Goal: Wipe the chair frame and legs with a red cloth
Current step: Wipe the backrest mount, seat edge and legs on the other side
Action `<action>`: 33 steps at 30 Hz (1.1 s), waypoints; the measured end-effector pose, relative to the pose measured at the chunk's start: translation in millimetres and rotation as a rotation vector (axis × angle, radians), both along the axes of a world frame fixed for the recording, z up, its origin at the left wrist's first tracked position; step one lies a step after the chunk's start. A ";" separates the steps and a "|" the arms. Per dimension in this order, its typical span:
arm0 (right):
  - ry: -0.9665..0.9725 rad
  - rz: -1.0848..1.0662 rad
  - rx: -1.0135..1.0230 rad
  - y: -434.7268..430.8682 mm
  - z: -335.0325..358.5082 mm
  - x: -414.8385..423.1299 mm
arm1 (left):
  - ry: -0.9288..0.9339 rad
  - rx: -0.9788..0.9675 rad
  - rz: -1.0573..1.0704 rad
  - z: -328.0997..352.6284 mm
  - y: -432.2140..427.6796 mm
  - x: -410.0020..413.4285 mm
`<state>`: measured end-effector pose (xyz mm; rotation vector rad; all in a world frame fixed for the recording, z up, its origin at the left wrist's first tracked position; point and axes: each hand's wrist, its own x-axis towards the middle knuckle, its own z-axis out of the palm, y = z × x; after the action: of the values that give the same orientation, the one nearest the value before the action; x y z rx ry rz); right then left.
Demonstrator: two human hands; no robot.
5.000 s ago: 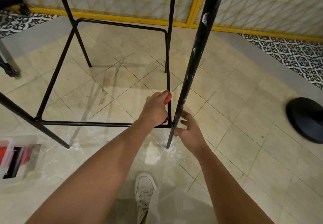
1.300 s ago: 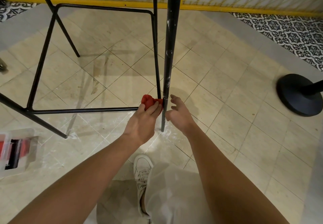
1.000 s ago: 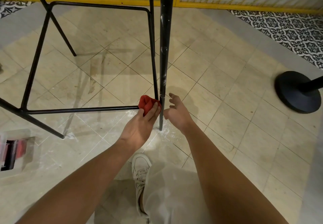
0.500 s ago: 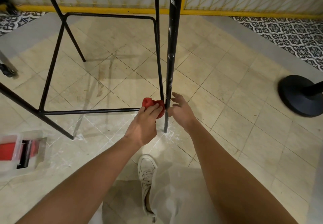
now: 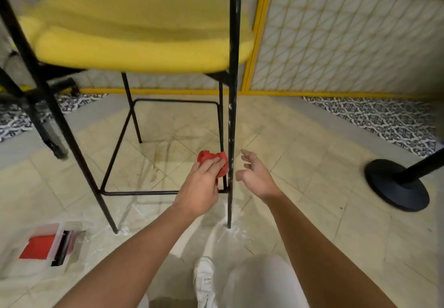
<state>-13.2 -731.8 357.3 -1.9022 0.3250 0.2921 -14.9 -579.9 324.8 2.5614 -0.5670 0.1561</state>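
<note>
A tall stool with a yellow seat (image 5: pixel 134 43) stands on thin black metal legs joined by a low footrest frame (image 5: pixel 139 192). The near right leg (image 5: pixel 232 106) is scuffed with white marks. My left hand (image 5: pixel 201 183) grips a bunched red cloth (image 5: pixel 208 157) and holds it against this leg, just above the footrest joint. My right hand (image 5: pixel 254 175) hovers on the right side of the leg with its fingers loosely spread, clear of the metal.
A clear plastic box (image 5: pixel 45 247) with red contents lies on the tiled floor at lower left. A black round stanchion base (image 5: pixel 396 185) stands at right. A yellow-framed lattice panel (image 5: pixel 336 38) runs behind. My white shoe (image 5: pixel 204 281) is below.
The view has tilted up, bringing the yellow seat into sight. My left hand with the cloth has moved slightly up the leg. My right hand has come off the leg and opened.
</note>
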 end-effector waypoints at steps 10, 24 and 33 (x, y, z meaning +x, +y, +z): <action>-0.275 0.003 -0.037 2.1 141.9 -21.0 | -0.287 -0.087 -0.041 140.6 2.3 -18.3; -0.628 -0.017 -0.086 -2.0 284.9 -7.9 | -0.818 0.082 -0.057 326.8 7.9 2.2; -0.691 0.006 -0.183 -18.3 316.5 14.1 | -0.759 0.210 0.018 375.5 -2.5 37.1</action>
<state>0.9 -750.2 673.8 -2.0532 -0.1253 -0.4055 22.2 -582.4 700.3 2.6541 -0.8603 1.1577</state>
